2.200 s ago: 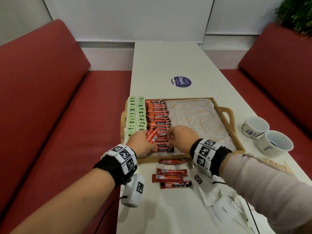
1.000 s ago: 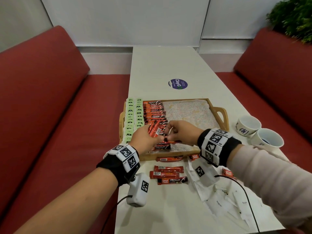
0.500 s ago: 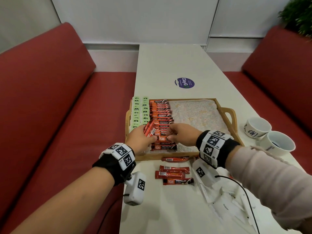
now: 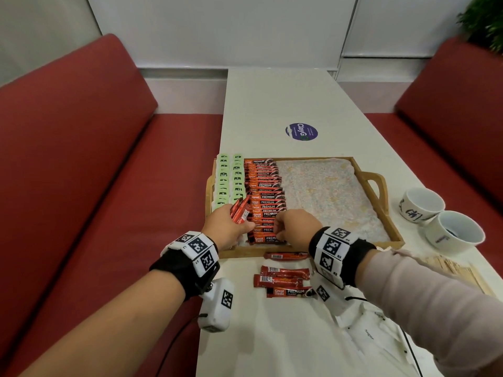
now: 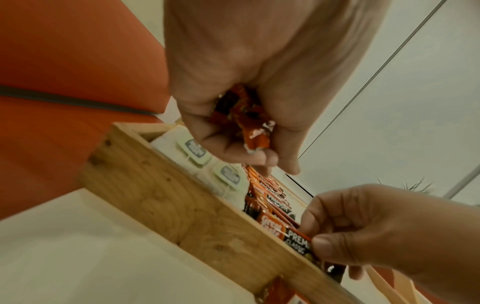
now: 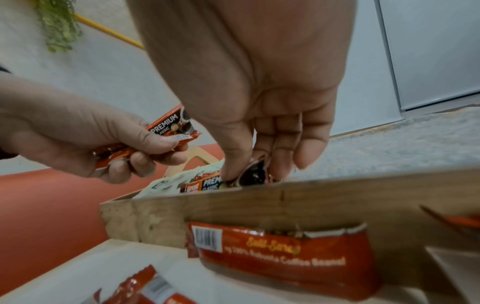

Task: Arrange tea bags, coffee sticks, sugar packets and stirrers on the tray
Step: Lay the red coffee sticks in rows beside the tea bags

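A wooden tray (image 4: 392, 229) holds two columns of green tea bags (image 4: 230, 178) at its left and a column of red coffee sticks (image 4: 265, 191) beside them. My left hand (image 4: 227, 227) grips a bunch of coffee sticks (image 4: 240, 210) over the tray's near left corner; the bunch (image 5: 245, 121) shows in my fist. My right hand (image 4: 295, 225) pinches the nearest stick (image 4: 265, 238) in the column, thumb and fingers on its dark end (image 6: 253, 174). Several loose sticks (image 4: 283, 281) lie on the table before the tray.
The tray's right part shows bare speckled liner (image 4: 326, 191). Two white cups (image 4: 438, 216) stand right of the tray. White sugar packets (image 4: 367, 333) and wooden stirrers (image 4: 457, 270) lie near my right forearm. Red benches (image 4: 81, 159) flank the narrow table.
My right hand took a stick from the left hand's bunch and brought it down to the near end of the column. The left hand stayed over the tray's near left corner.
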